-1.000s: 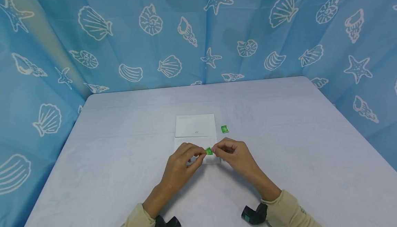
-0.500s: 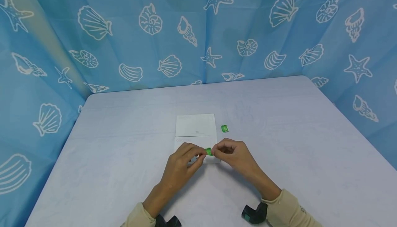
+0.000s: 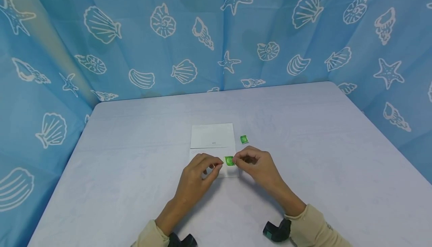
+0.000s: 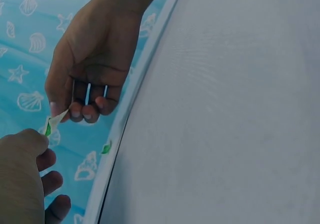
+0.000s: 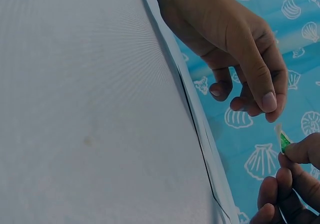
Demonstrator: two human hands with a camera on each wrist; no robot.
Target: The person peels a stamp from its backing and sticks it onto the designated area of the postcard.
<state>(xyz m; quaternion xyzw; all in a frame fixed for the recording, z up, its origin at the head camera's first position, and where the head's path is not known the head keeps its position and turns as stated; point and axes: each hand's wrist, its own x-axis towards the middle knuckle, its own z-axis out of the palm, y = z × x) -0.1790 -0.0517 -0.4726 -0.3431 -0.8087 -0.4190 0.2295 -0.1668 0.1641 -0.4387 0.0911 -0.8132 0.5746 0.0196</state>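
Note:
My right hand [image 3: 258, 166] pinches a small green stamp-like sticker [image 3: 229, 161] by its right edge, between thumb and index finger. The sticker stands curled, with a pale edge, in the right wrist view. Just left of it is my left hand [image 3: 199, 173], its fingers loosely bent and a small gap between its fingertips and the sticker. Nothing shows in its grasp; in the right wrist view those fingertips [image 5: 270, 106] are apart from the sticker. Beneath both hands lies a white envelope-like paper [image 3: 212, 136] with a crosswise line; the hands partly cover its near half.
A second green sticker [image 3: 244, 139] lies on the table right of the paper. A pale cloth covers the table [image 3: 320, 134]. Behind it hangs a blue curtain [image 3: 199, 21] printed with shells and starfish. Each wrist wears a black device [image 3: 277, 231].
My left fingertips have let go of the sticker and now stand slightly apart from it. The sticker has risen a little with my right hand, and more of its face shows.

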